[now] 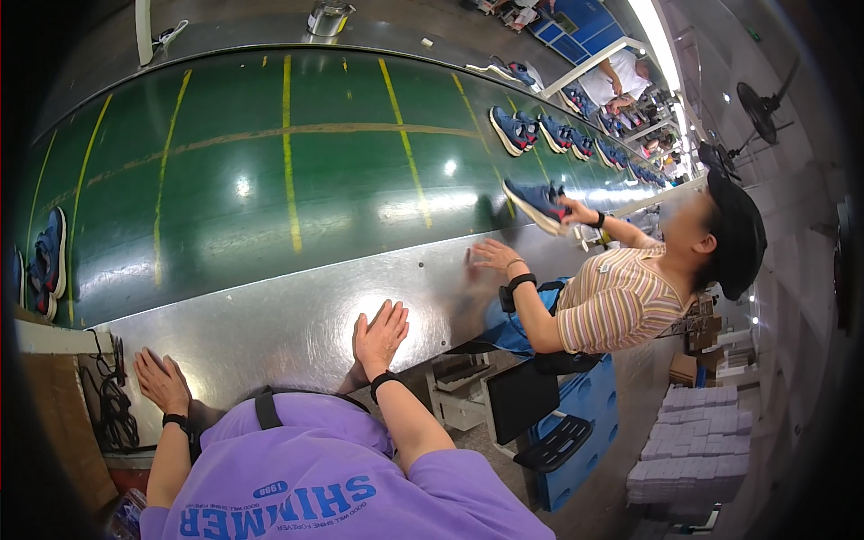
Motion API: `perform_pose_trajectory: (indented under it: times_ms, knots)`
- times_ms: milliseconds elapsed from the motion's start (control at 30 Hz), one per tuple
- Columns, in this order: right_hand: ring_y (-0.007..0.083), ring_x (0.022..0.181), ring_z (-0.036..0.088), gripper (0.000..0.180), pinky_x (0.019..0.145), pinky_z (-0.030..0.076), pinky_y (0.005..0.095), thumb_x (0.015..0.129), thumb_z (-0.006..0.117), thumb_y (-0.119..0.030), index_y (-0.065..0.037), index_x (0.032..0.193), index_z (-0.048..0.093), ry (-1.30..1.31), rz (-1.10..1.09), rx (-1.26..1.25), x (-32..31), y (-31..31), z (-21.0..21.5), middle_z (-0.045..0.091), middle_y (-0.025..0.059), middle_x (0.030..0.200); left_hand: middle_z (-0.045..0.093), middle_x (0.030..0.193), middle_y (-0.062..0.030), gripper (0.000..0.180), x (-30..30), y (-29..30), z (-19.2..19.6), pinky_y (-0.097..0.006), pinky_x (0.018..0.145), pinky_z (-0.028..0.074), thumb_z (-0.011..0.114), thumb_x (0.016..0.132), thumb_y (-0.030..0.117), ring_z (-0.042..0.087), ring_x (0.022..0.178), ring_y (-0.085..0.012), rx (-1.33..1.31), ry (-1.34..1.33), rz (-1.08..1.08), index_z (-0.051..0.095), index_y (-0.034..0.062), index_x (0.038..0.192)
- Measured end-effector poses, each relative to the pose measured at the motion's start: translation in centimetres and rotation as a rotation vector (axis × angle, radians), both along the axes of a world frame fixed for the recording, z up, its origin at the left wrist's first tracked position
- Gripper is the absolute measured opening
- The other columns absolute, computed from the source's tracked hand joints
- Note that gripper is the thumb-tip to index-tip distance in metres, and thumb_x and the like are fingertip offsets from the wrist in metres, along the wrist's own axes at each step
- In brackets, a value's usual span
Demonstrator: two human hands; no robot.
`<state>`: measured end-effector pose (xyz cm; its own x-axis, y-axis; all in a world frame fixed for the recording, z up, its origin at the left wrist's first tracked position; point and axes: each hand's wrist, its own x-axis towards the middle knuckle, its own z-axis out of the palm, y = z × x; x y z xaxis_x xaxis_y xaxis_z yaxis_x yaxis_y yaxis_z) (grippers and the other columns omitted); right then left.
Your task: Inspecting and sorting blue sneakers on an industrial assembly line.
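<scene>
My left hand [163, 383] lies flat on the metal ledge [261, 333] at its left end, fingers stretched out and holding nothing. Farther right on the same ledge, my right hand [381, 334] rests with its fingers extended, also without anything in it. Beyond the ledge runs a green conveyor belt [225, 216] marked with yellow lines. At the belt's left end stand navy sneakers [49, 256] with white soles, partly cut off by the frame's edge. To my right, a co-worker's hand grips a navy sneaker [540, 205] over the belt's near edge.
The co-worker [621, 301], in a striped shirt and black cap, stands close on my right. Pairs of sneakers [514, 130] line the belt toward the far right. A metal can [329, 18] stands beyond the belt. Black cables [115, 409] hang by my left hand. A black chair [551, 443] stands behind right.
</scene>
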<state>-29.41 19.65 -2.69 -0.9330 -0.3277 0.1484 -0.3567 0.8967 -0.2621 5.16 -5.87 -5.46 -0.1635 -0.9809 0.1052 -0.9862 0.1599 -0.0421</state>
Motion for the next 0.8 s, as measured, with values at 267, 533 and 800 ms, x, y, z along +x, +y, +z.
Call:
perform_pose_trajectory:
  times_ms: [267, 533, 800]
  knots:
    - [0.0378, 0.133, 0.016, 0.064, 0.107, 0.013, 0.0502, 0.085, 0.05, -0.036, 0.0, 0.133, 0.029, -0.001, -0.006, 0.009, 0.2, -0.1, 0.2, 0.025, 0.0239, 0.14, 0.026, 0.144, -0.01, 0.053, -0.1, 0.0, 0.4, -0.046, 0.106, 0.017, 0.037, 0.094, 0.038, 0.019, 0.134, -0.027, 0.016, 0.006, 0.012, 0.028, 0.0112, 0.138]
    - [0.041, 0.132, 0.016, 0.063, 0.107, 0.014, 0.0514, 0.086, 0.048, -0.034, 0.003, 0.133, 0.029, -0.025, -0.006, -0.04, -0.1, 0.1, 0.5, 0.023, 0.0262, 0.14, 0.027, 0.143, -0.0097, 0.052, -0.7, 0.2, 0.9, -0.045, 0.106, 0.018, 0.037, 0.093, 0.037, 0.021, 0.134, -0.0261, 0.04, -0.029, 0.026, 0.029, 0.0115, 0.138]
    - [0.0406, 0.133, 0.015, 0.063, 0.108, 0.012, 0.0513, 0.087, 0.046, -0.035, 0.004, 0.133, 0.029, -0.02, 0.006, -0.061, 0.0, 0.3, 0.7, 0.023, 0.0266, 0.14, 0.028, 0.143, -0.0092, 0.052, -0.2, -0.1, -0.2, -0.045, 0.105, 0.02, 0.038, 0.093, 0.038, 0.022, 0.133, -0.0262, 0.009, -0.035, 0.025, 0.03, 0.0134, 0.138]
